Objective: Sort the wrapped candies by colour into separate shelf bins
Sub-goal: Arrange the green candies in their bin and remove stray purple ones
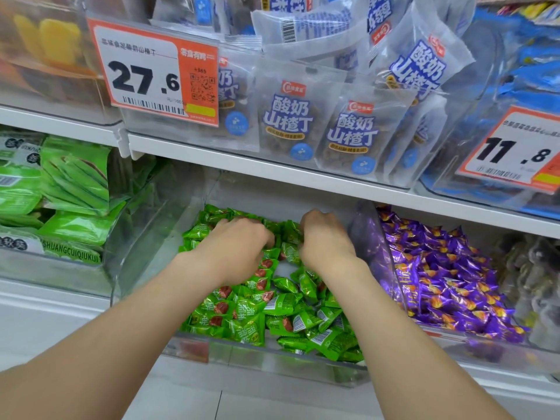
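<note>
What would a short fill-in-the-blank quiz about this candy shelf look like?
1. The left hand and right hand reach into the middle bin, full of candies coloured ____.
2. Candies in the right bin are ____.
3. The upper-left price tag reads ____.
Missing words: green; purple; 27.6

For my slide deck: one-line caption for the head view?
Left hand and right hand reach into a clear bin of green candies, purple candies alongside.

Lower shelf (45,313): clear bins side by side.
Under the fingers (268,237): middle bin (145,237), green candies (281,310).
Right of the fingers: right bin (391,262), purple candies (448,283).
Left of them: left bin (45,271), green packets (75,183).
Upper shelf (242,165), above: blue-white pouches (285,122).
</note>
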A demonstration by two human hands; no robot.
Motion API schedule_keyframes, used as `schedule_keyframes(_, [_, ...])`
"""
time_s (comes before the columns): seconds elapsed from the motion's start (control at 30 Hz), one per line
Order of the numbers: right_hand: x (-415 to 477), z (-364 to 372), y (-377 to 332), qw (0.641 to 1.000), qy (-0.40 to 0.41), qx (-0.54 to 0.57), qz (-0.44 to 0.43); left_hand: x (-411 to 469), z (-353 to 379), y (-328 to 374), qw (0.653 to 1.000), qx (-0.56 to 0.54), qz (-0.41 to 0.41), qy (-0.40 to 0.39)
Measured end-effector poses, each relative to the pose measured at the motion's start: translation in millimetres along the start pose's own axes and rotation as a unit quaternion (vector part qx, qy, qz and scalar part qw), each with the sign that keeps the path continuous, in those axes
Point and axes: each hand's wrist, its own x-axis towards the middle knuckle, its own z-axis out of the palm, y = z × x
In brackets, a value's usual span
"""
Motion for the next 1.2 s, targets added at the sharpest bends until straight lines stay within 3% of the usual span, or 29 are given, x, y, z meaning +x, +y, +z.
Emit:
schedule_keyframes(0.07, [-9.3, -9.3, 2.2, 1.000, -0.005, -0.002, 0.009, -3.1, -3.1, 1.7, 1.000, -0.021, 0.005, 0.019])
schedule_keyframes(0.23, [-38.2, -10.5, 8.6, 0.993, -0.106, -0.044, -0.008, -12.5, -6.6, 9.1, 0.996, -0.084, 0.008, 0.027])
schedule_keyframes(0.43, [-42.0, -16.6, 22.8, 0.996, 0.007, 0.071, -0.052, -21.6, -18.1, 17.6, 0.978, -0.199, -0.005, 0.055])
schedule_keyframes(0.57, [-48.2, -24.1, 27.9, 0.948, -0.033, 0.303, -0.087, -26.5, -23.6, 26.2, 0.915, -0.399, -0.027, 0.050])
schedule_keyframes(0.67, [-54.9, -25.8, 26.6, 0.914, -0.033, 0.396, -0.080, -29.9, -27.7, 28.4, 0.851, -0.515, -0.082, 0.060])
schedule_keyframes(0.73, [-55.0, -28.2, 27.1, 0.911, -0.017, 0.404, -0.078, -31.6, -32.2, 31.1, 0.808, -0.573, -0.116, 0.071])
schedule_keyframes(0.8, [-52.2, -25.8, 28.0, 0.935, 0.007, 0.344, -0.086, -30.7, -33.3, 31.7, 0.775, -0.614, -0.135, 0.069])
schedule_keyframes(0.83, [-50.4, -23.0, 28.6, 0.949, 0.028, 0.304, -0.081, -30.0, -32.3, 31.3, 0.774, -0.614, -0.141, 0.066])
schedule_keyframes(0.87, [-47.8, -19.7, 29.8, 0.963, 0.056, 0.253, -0.070, -27.6, -28.0, 27.8, 0.806, -0.569, -0.146, 0.076])
schedule_keyframes(0.93, [-41.1, -14.6, 30.5, 0.985, 0.093, 0.137, -0.046, -22.7, -18.5, 16.9, 0.909, -0.377, -0.140, 0.109])
schedule_keyframes(1.0, [-30.7, -9.5, 27.8, 0.995, 0.087, 0.046, -0.032, -20.4, -11.7, 10.1, 0.966, -0.212, -0.103, 0.107])
schedule_keyframes(1.07, [-22.1, -3.0, 22.0, 0.997, 0.068, 0.021, -0.031, -18.8, -6.6, 8.5, 0.991, -0.105, -0.064, 0.061])
schedule_keyframes(1.2, [-16.5, 8.6, 9.9, 0.999, 0.027, 0.026, -0.032, -17.0, -1.3, 9.5, 0.999, -0.019, -0.034, -0.037])
